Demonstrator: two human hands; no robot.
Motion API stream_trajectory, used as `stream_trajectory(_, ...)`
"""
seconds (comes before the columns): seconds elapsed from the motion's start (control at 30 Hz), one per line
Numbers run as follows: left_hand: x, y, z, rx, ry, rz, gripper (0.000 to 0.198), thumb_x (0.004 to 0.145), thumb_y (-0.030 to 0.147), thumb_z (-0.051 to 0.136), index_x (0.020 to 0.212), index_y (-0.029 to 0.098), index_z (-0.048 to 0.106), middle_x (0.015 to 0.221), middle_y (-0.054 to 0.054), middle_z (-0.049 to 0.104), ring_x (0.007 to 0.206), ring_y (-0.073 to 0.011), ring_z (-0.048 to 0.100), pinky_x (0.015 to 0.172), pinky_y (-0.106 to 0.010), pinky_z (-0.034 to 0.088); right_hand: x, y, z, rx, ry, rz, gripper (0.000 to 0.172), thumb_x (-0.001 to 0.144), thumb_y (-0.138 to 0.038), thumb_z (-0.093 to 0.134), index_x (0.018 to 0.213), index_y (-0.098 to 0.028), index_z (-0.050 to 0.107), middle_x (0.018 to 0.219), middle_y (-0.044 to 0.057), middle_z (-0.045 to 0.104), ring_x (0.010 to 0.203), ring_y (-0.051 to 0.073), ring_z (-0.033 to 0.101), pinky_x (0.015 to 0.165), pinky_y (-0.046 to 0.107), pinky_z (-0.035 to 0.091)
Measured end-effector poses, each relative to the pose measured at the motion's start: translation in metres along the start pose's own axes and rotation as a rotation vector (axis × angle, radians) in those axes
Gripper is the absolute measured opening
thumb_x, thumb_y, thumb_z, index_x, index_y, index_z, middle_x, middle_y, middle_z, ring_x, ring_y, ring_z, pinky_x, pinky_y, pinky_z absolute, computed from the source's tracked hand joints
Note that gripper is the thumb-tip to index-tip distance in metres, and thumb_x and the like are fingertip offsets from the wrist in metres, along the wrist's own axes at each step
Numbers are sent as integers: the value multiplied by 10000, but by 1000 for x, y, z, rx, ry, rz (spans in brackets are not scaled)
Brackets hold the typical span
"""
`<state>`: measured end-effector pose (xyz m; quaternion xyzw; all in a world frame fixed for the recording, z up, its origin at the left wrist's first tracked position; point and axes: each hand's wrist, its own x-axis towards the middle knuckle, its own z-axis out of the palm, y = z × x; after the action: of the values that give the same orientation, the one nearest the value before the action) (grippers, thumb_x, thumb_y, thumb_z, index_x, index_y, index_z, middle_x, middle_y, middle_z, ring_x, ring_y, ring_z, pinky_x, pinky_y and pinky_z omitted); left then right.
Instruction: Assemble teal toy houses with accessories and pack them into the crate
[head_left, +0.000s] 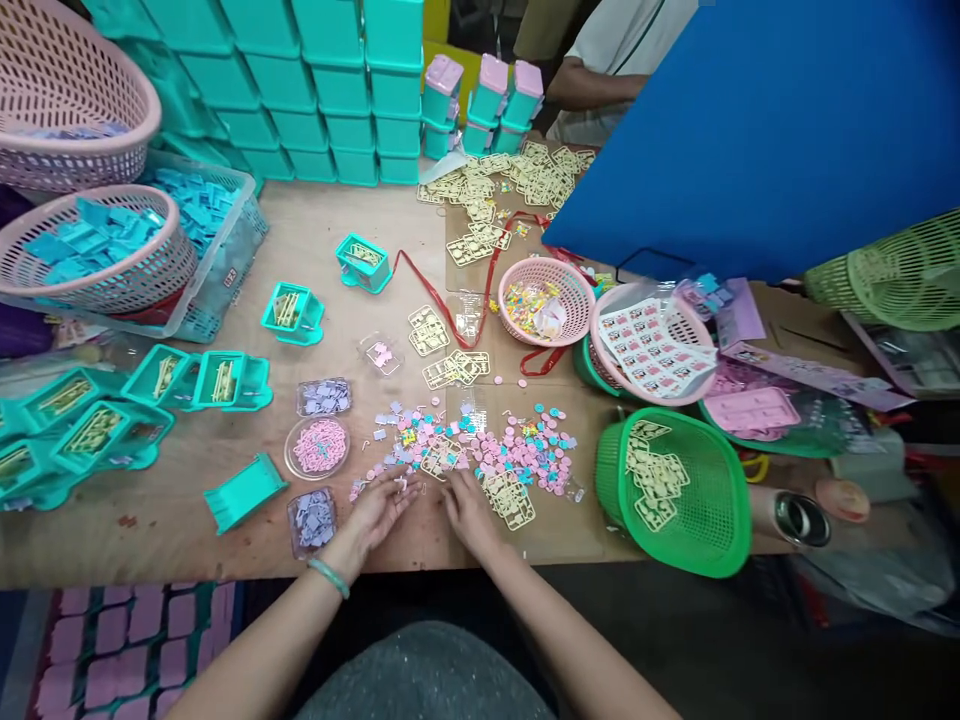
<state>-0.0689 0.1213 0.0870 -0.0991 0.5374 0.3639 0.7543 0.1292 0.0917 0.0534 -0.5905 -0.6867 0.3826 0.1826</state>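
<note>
Left hand [379,510]: palm half up, fingers loosely curled, a small pale piece [403,483] at the fingertips. Too small to identify; couldn't tell if it was pinched or just resting there. Right hand [469,505]: palm down, fingers bent, tips at the near side of a cream frame [441,460]. Couldn't tell if it gripped anything. Hands were apart, just in from the near edge of the table [172,540].

That frame lay among loose pieces [517,447], a pink, blue and lilac scatter just beyond both hands, spreading right. Second frame [510,500] was flat just right of the right hand, toward the near edge.

Left of the left hand, in a row running away from the near edge: lilac pieces [315,520] in a clear tub, pink pieces [319,446] in a round dish, then more lilac pieces [324,397]. Teal box [246,492] lay farther left. Open teal boxes [259,372] with cream parts inside stood toward the left end.

Right end, near edge: green basket [611,475] with cream frames in it. Beyond it, sticker sheets [656,345] in a pink basket, then a smaller basket [577,292] holding yellow pieces.

Far edge: stacked teal boxes [330,90] on the left, frame pile [525,180] to their right, co-worker's arm [592,88] past it.
</note>
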Motion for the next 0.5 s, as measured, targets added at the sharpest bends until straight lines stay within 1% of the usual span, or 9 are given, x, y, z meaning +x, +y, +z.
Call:
stream_trajectory(0.13,0,-11,-9,54,29,-30,288,807,-59,557,1035,84,658,867,-134,775,760,-188,762,741,-277,614,53,6,-17,-200,62,30,405,963,-120,396,1255,-208,664,1115,142,616,1041,282,558,893,403,469)
stream_trajectory(0.2,3,-12,-9,62,36,-21,279,802,-53,561,1016,90,671,845,-118,771,746,-175,753,740,-271,607,78,9,-27,-363,40,64,417,946,-86,423,1223,-241,692,1091,129,617,996,272,548,853,377,436)
stream_trajectory(0.27,8,-10,-6,60,42,-4,248,812,-32,565,985,102,682,807,-92,760,728,-156,741,741,-260,597,94,11,-35,-491,-5,71,387,937,-92,478,1189,-275,708,1074,108,617,971,263,535,826,359,399)
stream_trajectory(0.37,13,-6,2,46,41,22,169,822,16,610,927,123,687,727,-45,724,644,-129,699,676,-238,574,106,14,-42,-547,-42,47,297,931,-131,538,1130,-265,713,1081,96,623,988,265,519,825,355,369)
stream_trajectory(0.5,18,-1,16,15,-7,50,176,767,24,682,905,131,704,613,19,632,511,-93,584,519,-199,473,106,16,-50,-543,-51,31,169,901,-120,557,919,-209,699,1049,100,645,986,271,510,842,366,364)
